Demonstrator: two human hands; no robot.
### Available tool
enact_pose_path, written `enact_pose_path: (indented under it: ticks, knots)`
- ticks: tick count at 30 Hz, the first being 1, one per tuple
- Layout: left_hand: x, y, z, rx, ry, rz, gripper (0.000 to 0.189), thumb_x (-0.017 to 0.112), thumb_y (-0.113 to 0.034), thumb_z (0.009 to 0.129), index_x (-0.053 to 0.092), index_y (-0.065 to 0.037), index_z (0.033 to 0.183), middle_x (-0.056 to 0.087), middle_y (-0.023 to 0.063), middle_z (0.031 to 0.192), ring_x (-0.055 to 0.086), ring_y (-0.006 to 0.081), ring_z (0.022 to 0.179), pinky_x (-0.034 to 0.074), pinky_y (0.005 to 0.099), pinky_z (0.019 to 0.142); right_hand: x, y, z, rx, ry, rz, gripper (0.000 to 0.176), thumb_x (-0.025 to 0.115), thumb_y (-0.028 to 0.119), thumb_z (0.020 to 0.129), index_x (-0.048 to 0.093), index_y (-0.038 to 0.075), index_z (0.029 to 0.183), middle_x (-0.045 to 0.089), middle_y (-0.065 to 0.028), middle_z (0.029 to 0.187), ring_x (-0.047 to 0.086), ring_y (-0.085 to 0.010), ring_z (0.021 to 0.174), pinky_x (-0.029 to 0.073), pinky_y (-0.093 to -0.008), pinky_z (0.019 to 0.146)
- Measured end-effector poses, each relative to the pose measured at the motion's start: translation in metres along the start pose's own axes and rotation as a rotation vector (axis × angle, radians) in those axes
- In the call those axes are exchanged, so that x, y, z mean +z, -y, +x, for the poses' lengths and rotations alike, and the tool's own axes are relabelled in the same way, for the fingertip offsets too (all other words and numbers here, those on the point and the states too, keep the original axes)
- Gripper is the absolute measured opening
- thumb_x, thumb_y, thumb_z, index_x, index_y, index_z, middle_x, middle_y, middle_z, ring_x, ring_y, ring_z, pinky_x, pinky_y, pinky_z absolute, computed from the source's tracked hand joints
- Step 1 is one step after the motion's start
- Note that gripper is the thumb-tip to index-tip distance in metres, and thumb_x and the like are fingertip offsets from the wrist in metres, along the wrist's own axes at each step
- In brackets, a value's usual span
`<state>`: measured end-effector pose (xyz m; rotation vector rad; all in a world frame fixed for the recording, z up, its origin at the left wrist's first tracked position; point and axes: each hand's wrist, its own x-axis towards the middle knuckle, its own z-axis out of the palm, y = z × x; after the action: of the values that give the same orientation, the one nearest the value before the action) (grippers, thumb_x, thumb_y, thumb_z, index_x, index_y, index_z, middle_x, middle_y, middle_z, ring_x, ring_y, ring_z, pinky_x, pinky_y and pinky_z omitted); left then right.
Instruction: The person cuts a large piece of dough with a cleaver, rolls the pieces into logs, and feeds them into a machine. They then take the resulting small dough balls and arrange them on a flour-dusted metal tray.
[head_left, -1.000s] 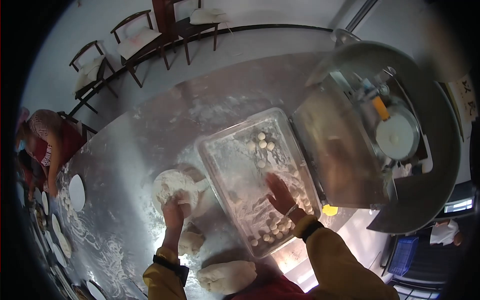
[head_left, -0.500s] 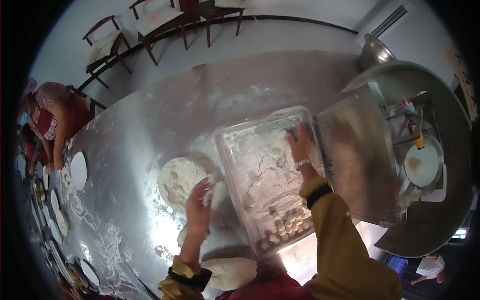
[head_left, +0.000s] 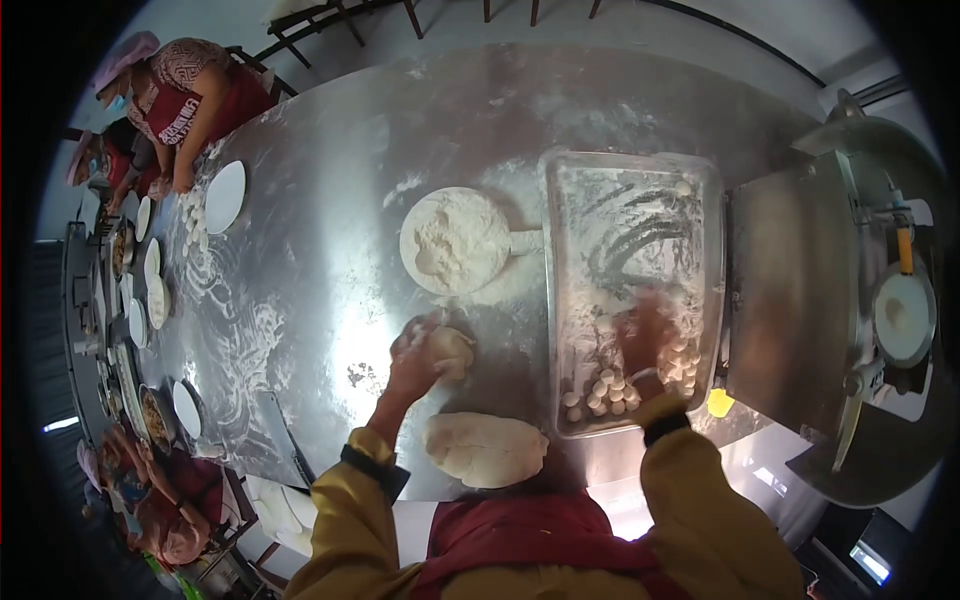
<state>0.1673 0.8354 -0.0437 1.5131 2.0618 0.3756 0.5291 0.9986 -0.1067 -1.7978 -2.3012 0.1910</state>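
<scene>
My left hand (head_left: pixel 412 362) is on the steel table, its fingers curled round a small lump of dough (head_left: pixel 456 352). Just nearer to me lies a larger, smooth loaf of dough (head_left: pixel 485 448). Over the floured tray (head_left: pixel 552 300), my right hand (head_left: pixel 645 338) points down among small round dough pieces (head_left: pixel 612 392) at the near end. Motion smears its fingers, so I cannot see whether they hold anything. A round bowl of flour (head_left: pixel 458 240) stands beyond my left hand, its handle reaching toward the tray.
A metal-sided machine (head_left: pixel 795 290) borders the tray on the right. A scraper or knife with a long blade (head_left: pixel 288 440) lies at the near left edge. White plates (head_left: pixel 226 198) line the left side, where co-workers (head_left: pixel 190 95) handle small dough pieces.
My right hand has come from the tray's far end to its near end, leaving curved streaks in the flour. My left hand has gone from beside the flour bowl to the dough lump.
</scene>
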Motion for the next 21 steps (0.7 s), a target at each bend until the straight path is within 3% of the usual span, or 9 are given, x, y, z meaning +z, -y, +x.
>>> enact_pose_path:
  ticks: [2, 5, 8, 10, 12, 17, 18, 20, 21]
  knots:
    - [0.008, -0.006, -0.002, 0.021, 0.044, -0.001, 0.082, 0.075, -0.031, 0.067, 0.032, -0.019, 0.136, 0.042, 0.0165, 0.126, 0.042, 0.0363, 0.114, 0.036, 0.0428, 0.097, -0.031, 0.044, -0.04, -0.376, 0.362, 0.036, 0.069, 0.056, 0.039, 0.08, 0.028, 0.017, 0.138, 0.018, -0.0104, 0.147, 0.01, -0.0383, 0.134, 0.007, -0.0637, 0.102]
    - [-0.014, -0.035, -0.021, -0.136, 0.144, -0.014, 0.073, 0.077, -0.029, 0.063, 0.044, -0.02, 0.127, 0.044, 0.0159, 0.121, 0.043, 0.0381, 0.111, 0.038, 0.0452, 0.094, -0.037, 0.036, -0.073, -0.159, 0.277, -0.057, 0.067, 0.057, 0.028, 0.078, 0.029, 0.016, 0.138, 0.02, -0.0097, 0.146, 0.012, -0.0391, 0.134, 0.01, -0.0623, 0.102]
    - [-0.008, -0.014, -0.038, -0.036, -0.004, 0.056, 0.061, 0.073, -0.031, 0.065, 0.05, -0.018, 0.12, 0.047, 0.0114, 0.117, 0.044, 0.0353, 0.108, 0.043, 0.0489, 0.083, -0.059, 0.017, -0.095, 0.086, 0.238, 0.109, 0.069, 0.056, 0.017, 0.075, 0.029, 0.017, 0.138, 0.022, -0.0095, 0.145, 0.014, -0.0396, 0.133, 0.014, -0.0597, 0.103]
    - [-0.019, -0.012, -0.054, 0.045, -0.2, 0.221, 0.053, 0.071, -0.024, 0.067, 0.052, -0.018, 0.116, 0.049, 0.0106, 0.112, 0.045, 0.0341, 0.104, 0.039, 0.0488, 0.086, -0.078, 0.007, -0.115, 0.16, 0.116, 0.221, 0.071, 0.058, 0.014, 0.075, 0.027, 0.013, 0.139, 0.023, -0.0118, 0.144, 0.018, -0.0372, 0.133, 0.018, -0.0561, 0.104]
    - [-0.029, -0.006, -0.068, 0.107, -0.195, 0.305, 0.058, 0.071, -0.017, 0.065, 0.051, -0.02, 0.12, 0.047, 0.012, 0.115, 0.042, 0.034, 0.108, 0.034, 0.0486, 0.091, -0.063, -0.019, -0.138, 0.294, -0.043, 0.378, 0.072, 0.06, 0.015, 0.075, 0.026, 0.01, 0.139, 0.024, -0.0134, 0.144, 0.02, -0.0355, 0.132, 0.018, -0.0551, 0.104]
    - [-0.014, 0.005, -0.08, -0.031, -0.064, 0.265, 0.09, 0.079, -0.02, 0.058, 0.033, -0.028, 0.135, 0.033, 0.016, 0.134, 0.032, 0.038, 0.12, 0.029, 0.0505, 0.097, -0.022, -0.019, -0.126, 0.643, 0.225, -0.113, 0.088, 0.052, 0.06, 0.076, 0.019, 0.012, 0.142, 0.015, -0.0172, 0.146, 0.008, -0.0293, 0.136, 0.012, -0.0553, 0.105]
    - [-0.001, 0.011, -0.076, -0.042, -0.072, 0.242, 0.092, 0.08, -0.022, 0.058, 0.032, -0.028, 0.136, 0.032, 0.0169, 0.135, 0.031, 0.0387, 0.121, 0.029, 0.0508, 0.098, 0.02, -0.009, -0.136, 0.482, -0.05, -0.144, 0.089, 0.051, 0.062, 0.076, 0.017, 0.013, 0.142, 0.012, -0.0198, 0.146, 0.006, -0.0328, 0.136, 0.01, -0.0561, 0.105]
    - [0.011, 0.019, -0.069, 0.051, -0.085, 0.249, 0.093, 0.08, -0.021, 0.056, 0.032, -0.028, 0.136, 0.031, 0.0202, 0.135, 0.033, 0.039, 0.119, 0.029, 0.0505, 0.098, 0.017, 0.05, -0.127, 0.392, 0.055, -0.11, 0.081, 0.051, 0.058, 0.078, 0.023, 0.013, 0.139, 0.014, -0.0229, 0.144, 0.012, -0.0388, 0.134, 0.011, -0.0545, 0.105]
    - [0.014, 0.021, -0.067, 0.061, -0.065, 0.265, 0.093, 0.08, -0.02, 0.056, 0.032, -0.028, 0.136, 0.031, 0.0207, 0.134, 0.034, 0.039, 0.118, 0.03, 0.0501, 0.097, 0.007, 0.071, -0.125, 0.161, 0.012, 0.188, 0.07, 0.049, 0.052, 0.08, 0.03, 0.015, 0.135, 0.018, -0.0201, 0.143, 0.018, -0.0363, 0.133, 0.013, -0.0568, 0.104]
